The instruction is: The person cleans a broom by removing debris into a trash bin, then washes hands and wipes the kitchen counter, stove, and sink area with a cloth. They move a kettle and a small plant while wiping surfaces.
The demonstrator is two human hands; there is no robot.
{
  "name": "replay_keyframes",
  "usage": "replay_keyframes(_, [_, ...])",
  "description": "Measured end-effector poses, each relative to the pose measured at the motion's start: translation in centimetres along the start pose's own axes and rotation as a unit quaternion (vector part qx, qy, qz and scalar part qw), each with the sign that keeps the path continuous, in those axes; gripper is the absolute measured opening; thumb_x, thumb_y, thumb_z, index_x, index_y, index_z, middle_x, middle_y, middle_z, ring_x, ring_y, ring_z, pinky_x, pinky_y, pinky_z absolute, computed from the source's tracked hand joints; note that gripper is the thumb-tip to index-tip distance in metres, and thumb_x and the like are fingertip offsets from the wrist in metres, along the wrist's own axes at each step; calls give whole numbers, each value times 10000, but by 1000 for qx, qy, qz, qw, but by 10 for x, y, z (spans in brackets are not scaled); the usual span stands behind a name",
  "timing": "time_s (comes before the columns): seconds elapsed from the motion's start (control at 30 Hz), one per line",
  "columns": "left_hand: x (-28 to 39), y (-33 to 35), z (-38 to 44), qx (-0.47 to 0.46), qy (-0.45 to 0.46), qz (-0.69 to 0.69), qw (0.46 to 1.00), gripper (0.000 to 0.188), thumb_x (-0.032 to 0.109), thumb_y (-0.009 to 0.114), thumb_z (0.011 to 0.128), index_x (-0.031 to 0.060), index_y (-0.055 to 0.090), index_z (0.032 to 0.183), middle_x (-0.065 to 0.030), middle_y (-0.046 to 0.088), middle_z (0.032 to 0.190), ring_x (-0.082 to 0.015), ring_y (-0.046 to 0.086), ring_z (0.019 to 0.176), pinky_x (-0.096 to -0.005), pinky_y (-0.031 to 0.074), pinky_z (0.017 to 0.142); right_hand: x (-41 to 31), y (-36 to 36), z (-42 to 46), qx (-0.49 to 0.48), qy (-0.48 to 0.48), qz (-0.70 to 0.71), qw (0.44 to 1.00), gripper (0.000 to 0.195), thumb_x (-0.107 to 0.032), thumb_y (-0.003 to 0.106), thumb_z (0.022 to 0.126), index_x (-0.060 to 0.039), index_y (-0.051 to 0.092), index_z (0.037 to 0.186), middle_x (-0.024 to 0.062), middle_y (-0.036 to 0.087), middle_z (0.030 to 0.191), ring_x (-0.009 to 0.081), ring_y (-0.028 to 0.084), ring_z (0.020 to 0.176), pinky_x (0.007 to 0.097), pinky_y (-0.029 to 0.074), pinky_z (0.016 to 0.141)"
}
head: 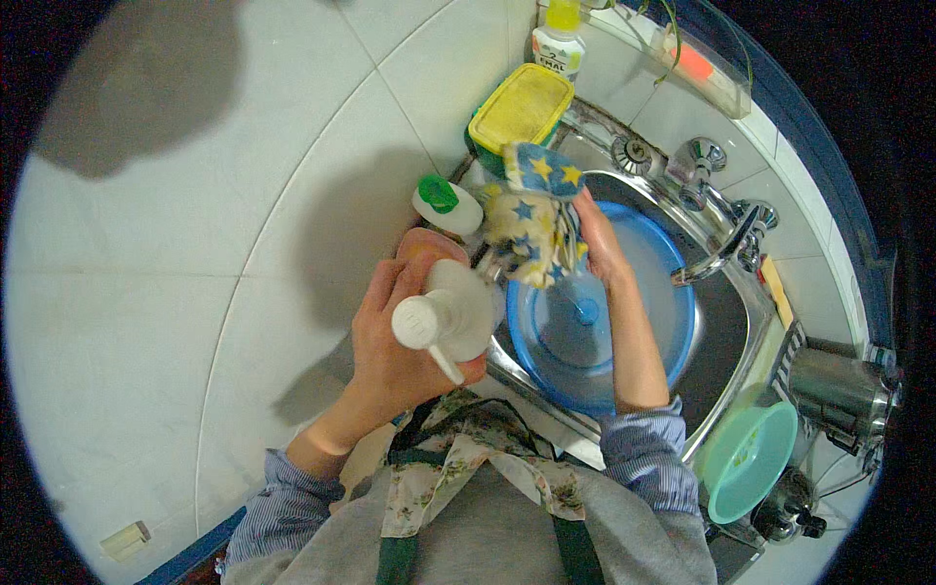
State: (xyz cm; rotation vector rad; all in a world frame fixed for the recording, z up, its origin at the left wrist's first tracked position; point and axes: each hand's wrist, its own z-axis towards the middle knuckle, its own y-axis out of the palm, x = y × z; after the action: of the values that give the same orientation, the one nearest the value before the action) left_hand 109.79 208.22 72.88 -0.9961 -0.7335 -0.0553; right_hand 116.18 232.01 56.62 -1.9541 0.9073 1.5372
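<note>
My left hand (395, 336) is wrapped around a white pump bottle (468, 307), whose spout points toward me. In my right hand (601, 238) is a crumpled cloth (530, 219) with blue and yellow stars, raised above the left edge of a round blue basin (556, 373). The basin stands in the steel sink (720, 344) and appears to hold water. A white bottle with a green cap (446, 205) stands just beyond the pump bottle. Beside it, partly hidden, is a pinkish item (431, 247) close to my left fingers.
A yellow-lidded container (523, 106) and a bottle with a yellow cap (559, 47) stand at the sink's back corner. The chrome faucet (720, 256) reaches over the basin's right rim. At the right are a mint-green bowl (753, 464) and a metal pot (837, 387). Tiled wall rises at left.
</note>
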Motion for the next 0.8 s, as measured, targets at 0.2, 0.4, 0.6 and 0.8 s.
replay_keyframes(0.2, [-23,-13,-22,6,-54,-8,998,839,311,794,474,-3,451,1172,-146,492,943,-275,559,828,-344,477,698,20,11,6,50,-369,-363,854,130,-47,528,805,-19,597,911,171,594,890,339,555,832,417,452,740])
replay_keyframes(0.4, [-25,-17,-13,-71,-83,-23,994,873,338,806,477,-9,444,1192,-156,483,971,-269,560,842,-346,473,713,43,64,21,-68,-453,-527,715,253,-93,536,768,-105,634,1001,73,554,1154,252,468,1077,345,356,919])
replay_keyframes(0.6, [-29,-9,-8,-36,-49,-40,997,868,314,817,470,-18,442,1179,-158,476,974,-277,554,853,-340,468,720,50,73,54,-155,-482,-557,658,176,-146,525,737,-112,654,852,25,584,934,209,496,900,352,400,802])
replay_keyframes(0.8, [-20,-19,4,-60,-45,-17,997,869,311,817,449,-19,445,1161,-158,486,983,-298,543,852,-356,463,723,58,102,72,-172,-441,-567,674,266,-104,509,738,-46,595,983,105,542,1094,244,518,981,325,430,843])
